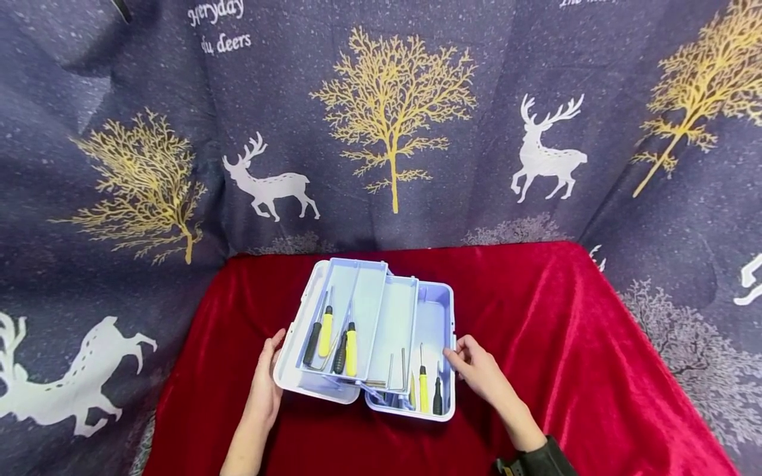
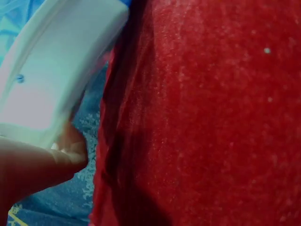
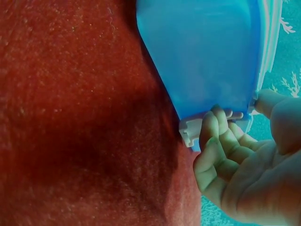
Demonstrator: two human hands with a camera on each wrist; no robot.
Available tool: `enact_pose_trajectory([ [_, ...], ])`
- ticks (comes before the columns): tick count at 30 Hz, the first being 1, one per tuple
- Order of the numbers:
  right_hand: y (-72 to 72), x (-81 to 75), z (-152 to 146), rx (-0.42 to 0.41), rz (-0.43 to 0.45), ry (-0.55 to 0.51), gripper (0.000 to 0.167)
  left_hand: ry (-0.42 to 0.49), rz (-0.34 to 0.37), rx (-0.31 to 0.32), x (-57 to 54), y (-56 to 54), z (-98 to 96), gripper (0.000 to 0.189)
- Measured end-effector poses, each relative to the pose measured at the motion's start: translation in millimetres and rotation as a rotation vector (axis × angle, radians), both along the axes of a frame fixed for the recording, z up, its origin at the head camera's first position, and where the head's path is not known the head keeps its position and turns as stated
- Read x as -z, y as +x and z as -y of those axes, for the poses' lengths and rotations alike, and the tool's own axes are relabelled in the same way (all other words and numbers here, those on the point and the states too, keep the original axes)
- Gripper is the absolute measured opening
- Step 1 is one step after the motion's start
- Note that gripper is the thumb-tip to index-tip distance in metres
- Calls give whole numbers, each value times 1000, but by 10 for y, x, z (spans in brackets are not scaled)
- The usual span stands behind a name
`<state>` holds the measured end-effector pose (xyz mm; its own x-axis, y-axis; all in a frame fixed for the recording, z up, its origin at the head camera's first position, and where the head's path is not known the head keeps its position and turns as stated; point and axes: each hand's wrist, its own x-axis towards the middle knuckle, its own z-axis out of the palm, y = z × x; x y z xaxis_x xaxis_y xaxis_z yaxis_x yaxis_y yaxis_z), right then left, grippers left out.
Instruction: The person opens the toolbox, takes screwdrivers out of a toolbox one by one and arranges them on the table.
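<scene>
Gripping white lid [image 1: 317, 389] of open cantilever toolbox [image 1: 433, 309], left hand [image 1: 266, 382]; right hand [image 1: 481, 371] pinches base rim, thumb inside, fingers outside. Screwdrivers [image 1: 325, 334] lie in upper tray [image 1: 369, 294].

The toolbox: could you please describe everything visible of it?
The light-blue, plastic-looking toolbox stands open, apparently on red cloth, whitish lid left, stepped trays spread. Screwdrivers lie in the upper tray and base, hex keys in the lower tray. The left hand touches the lid; the right hand grips the right wall.

White lettering [image 1: 217, 10] "eryday", "deers" on blue backdrop [image 1: 491, 119], cut-off "The" farther right
</scene>
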<state>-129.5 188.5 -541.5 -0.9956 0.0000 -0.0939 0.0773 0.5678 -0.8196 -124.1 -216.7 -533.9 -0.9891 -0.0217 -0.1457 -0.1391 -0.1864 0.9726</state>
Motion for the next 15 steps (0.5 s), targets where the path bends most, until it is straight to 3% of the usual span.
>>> enact_pose_trajectory([
  [7, -11, 14, 1, 3, 0, -6, 23, -99, 39, -49, 128, 9, -8, 58],
  [15, 1, 37, 3, 6, 8, -8, 23, -335, -38, -108, 225, 10, -57, 55],
])
